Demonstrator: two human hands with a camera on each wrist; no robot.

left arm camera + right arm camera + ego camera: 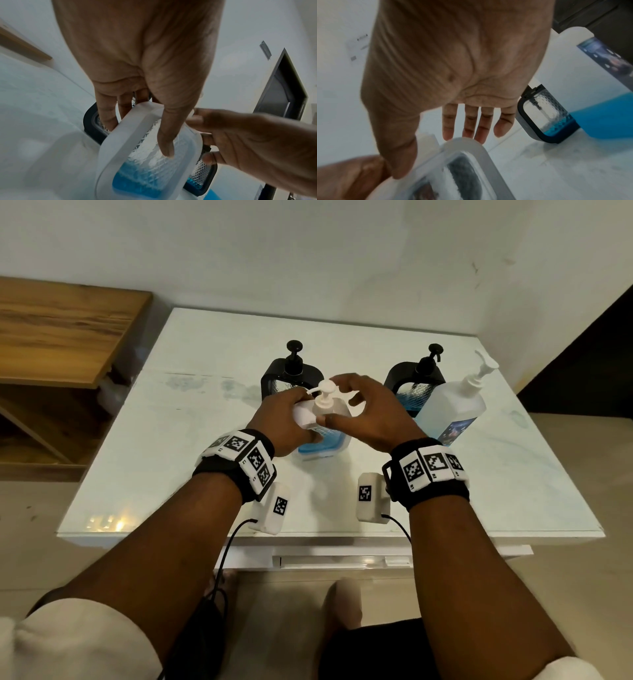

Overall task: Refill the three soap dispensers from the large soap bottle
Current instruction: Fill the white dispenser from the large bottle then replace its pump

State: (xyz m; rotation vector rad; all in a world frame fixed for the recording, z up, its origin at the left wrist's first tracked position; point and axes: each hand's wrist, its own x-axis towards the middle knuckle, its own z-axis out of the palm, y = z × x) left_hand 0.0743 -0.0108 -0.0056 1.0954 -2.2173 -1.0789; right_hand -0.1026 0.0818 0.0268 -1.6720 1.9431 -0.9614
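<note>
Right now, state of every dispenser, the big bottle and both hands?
white dispenser: upright on the table, pump on, a little blue soap at the bottom.
left black dispenser: upright, pump on.
right black dispenser: upright, pump on, low blue soap.
large soap bottle: pump on, partly full.
left hand: grips the white dispenser's body.
right hand: fingers spread by the pump, gripping nothing.
</note>
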